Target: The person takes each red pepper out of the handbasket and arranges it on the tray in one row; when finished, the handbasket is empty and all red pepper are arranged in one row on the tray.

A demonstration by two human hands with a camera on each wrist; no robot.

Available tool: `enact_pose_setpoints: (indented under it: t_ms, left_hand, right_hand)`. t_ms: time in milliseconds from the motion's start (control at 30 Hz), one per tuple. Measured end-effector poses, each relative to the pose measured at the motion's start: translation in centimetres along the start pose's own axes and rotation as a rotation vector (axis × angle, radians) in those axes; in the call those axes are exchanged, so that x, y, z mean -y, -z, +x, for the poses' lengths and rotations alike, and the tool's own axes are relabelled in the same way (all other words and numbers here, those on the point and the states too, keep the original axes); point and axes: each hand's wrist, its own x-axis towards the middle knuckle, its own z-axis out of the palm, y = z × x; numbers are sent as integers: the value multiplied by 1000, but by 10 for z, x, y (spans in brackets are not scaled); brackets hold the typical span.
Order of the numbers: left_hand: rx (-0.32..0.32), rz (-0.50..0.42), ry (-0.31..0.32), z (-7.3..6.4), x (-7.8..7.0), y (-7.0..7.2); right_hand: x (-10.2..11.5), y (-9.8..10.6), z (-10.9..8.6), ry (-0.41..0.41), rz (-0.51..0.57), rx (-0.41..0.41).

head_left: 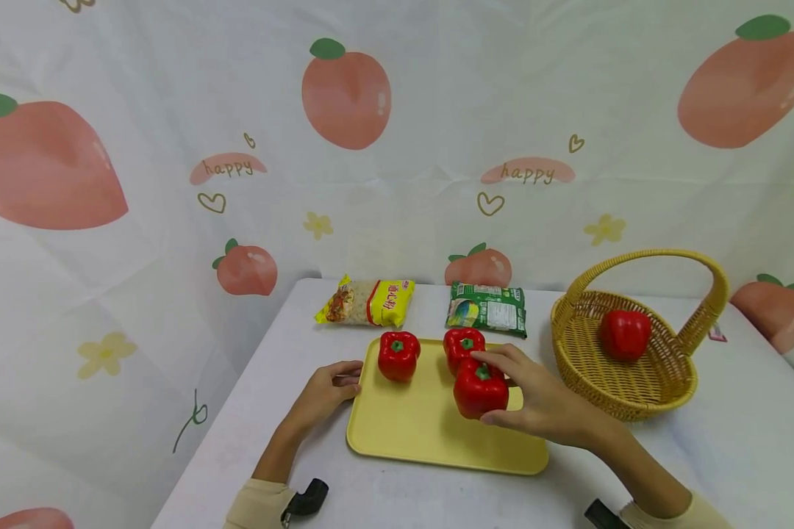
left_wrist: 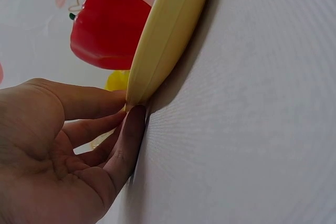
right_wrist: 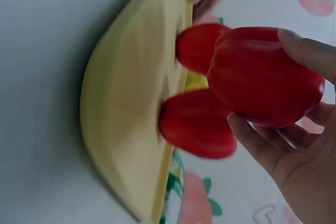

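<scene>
Above the right half of a yellow tray (head_left: 417, 433), my right hand (head_left: 542, 400) grips a red bell pepper (head_left: 479, 393) between thumb and fingers. The right wrist view shows this held pepper (right_wrist: 265, 77) raised off the tray. Two more red bell peppers stand on the tray: one at the back left (head_left: 398, 358), the other near the back middle (head_left: 462, 345), partly hidden by the held one. At the tray's left edge, my left hand (head_left: 327, 393) pinches the rim, with thumb and fingertips meeting at the tray wall (left_wrist: 163, 35) in the left wrist view.
To the right stands a yellow wicker basket (head_left: 681, 382) with a tall handle and one red bell pepper (head_left: 625, 335) inside. Behind the tray lie a yellow food packet (head_left: 370, 303) and a green packet (head_left: 488, 307). A printed cloth (head_left: 410, 206) hangs at the back.
</scene>
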Motion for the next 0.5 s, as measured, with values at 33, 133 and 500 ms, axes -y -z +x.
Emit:
enact_pose_setpoints:
  t_ms: [33,133,500]
  left_hand:
    - [0,0,0,0,0,0]
    - [0,-1,2,0,0,0]
    - [6,-22,-2,0,0,0]
  right_hand:
    - [1,-3,2,-1,1,10]
    - [6,-11,9,2,11,36]
    - [20,-40,32,50,53,92]
